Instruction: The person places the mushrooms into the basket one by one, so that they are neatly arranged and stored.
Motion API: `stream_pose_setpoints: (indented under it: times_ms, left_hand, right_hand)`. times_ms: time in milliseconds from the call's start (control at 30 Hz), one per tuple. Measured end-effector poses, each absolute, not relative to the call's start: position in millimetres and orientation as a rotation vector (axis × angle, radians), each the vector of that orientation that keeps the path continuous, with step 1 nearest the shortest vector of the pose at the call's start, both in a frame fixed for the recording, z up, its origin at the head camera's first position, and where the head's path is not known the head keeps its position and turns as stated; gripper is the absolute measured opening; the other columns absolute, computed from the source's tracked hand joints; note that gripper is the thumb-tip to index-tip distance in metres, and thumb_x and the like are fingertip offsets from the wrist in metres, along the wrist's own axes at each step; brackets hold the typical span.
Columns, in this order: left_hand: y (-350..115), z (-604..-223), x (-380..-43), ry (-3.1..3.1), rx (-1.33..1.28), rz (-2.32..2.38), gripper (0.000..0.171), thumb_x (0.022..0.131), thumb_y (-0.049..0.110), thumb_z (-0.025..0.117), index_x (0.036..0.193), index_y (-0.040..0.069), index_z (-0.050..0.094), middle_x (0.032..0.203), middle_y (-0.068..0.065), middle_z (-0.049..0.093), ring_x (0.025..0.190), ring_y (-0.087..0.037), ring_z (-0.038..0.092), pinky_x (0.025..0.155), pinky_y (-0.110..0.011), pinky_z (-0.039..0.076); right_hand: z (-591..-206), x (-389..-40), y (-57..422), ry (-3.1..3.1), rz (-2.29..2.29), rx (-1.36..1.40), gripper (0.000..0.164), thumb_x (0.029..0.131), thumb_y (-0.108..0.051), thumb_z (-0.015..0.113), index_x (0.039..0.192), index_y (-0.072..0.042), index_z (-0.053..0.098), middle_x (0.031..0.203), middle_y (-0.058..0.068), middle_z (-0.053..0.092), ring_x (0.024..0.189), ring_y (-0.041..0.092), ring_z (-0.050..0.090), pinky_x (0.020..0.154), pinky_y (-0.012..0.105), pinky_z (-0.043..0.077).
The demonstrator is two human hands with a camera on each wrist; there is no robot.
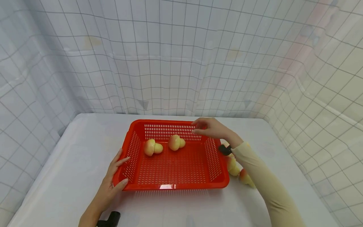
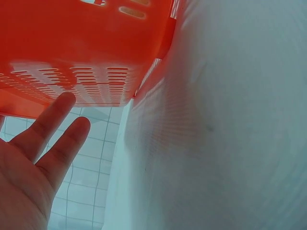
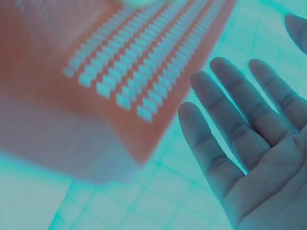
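A red plastic basket [image 1: 173, 186] with slotted sides stands in the middle of the table. Two mushroom-shaped pieces lie inside it, each with a red-and-yellow cap and a pale yellow stem: one mushroom [image 1: 153, 147] at the left, another mushroom [image 1: 176, 142] near the back wall. My left hand [image 1: 109, 184] rests at the basket's left side, thumb and one finger over the rim; two straight fingers show outside the wall in the left wrist view. Above the back right corner hovers my right hand [image 1: 211, 127], holding nothing, its fingers spread in the right wrist view.
Several more mushrooms [image 1: 233, 167] lie on the white table [image 1: 85, 148] just right of the basket, partly hidden under the right forearm. White gridded curtains [image 1: 167, 63] surround the table at the back and sides.
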State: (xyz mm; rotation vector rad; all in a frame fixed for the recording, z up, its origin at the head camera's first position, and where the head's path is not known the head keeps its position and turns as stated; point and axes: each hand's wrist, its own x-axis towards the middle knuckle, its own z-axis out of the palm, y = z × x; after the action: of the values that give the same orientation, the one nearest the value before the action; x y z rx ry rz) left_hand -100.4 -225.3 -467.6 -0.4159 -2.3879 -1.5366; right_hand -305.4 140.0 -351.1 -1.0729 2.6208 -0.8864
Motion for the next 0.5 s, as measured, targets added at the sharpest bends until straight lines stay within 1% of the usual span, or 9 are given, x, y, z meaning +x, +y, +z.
stream_pose_setpoints:
  times_ms: [200,267,400,500]
  left_hand:
    - [-224,-467,-101,-2.388,-0.406,-1.543,0.065,0.082,0.005,0.06,0.143,0.011,0.039,0.158,0.003,0.008,0.139,-0.011,0.013,0.09,-0.019,0.037]
    - [-224,-467,-100,-2.388,-0.399,-1.547,0.065,0.082,0.005,0.06,0.143,0.012,0.039,0.157,0.004,0.008,0.139,-0.011,0.013,0.09,-0.02,0.036]
    - [-225,-468,-101,-2.392,-0.405,-1.533,0.065,0.082,0.005,0.06,0.143,0.011,0.039,0.158,0.003,0.008,0.139,-0.011,0.012,0.091,-0.018,0.034]
    - [-226,-468,-101,-2.396,-0.406,-1.523,0.065,0.082,0.005,0.059,0.143,0.011,0.038,0.158,0.002,0.008,0.139,-0.012,0.012,0.092,-0.017,0.033]
  right_hand:
    - [-334,-294,186,2.721,-1.008,-1.005,0.035,0.091,-0.035,0.064,0.118,-0.013,0.062,0.103,-0.002,0.067,0.095,0.014,0.061,0.081,0.038,0.049]
    - [-331,-290,202,2.754,-1.066,-0.97,0.035,0.091,-0.035,0.063,0.119,-0.013,0.062,0.104,-0.001,0.067,0.096,0.015,0.061,0.081,0.038,0.049]
    - [-330,-284,234,2.836,-1.169,-0.869,0.033,0.092,-0.031,0.063,0.119,-0.011,0.063,0.105,0.003,0.068,0.098,0.018,0.061,0.08,0.034,0.049]
    - [-337,-283,255,2.889,-1.206,-0.79,0.033,0.093,-0.03,0.062,0.118,-0.009,0.064,0.105,0.004,0.068,0.097,0.018,0.061,0.078,0.028,0.049]
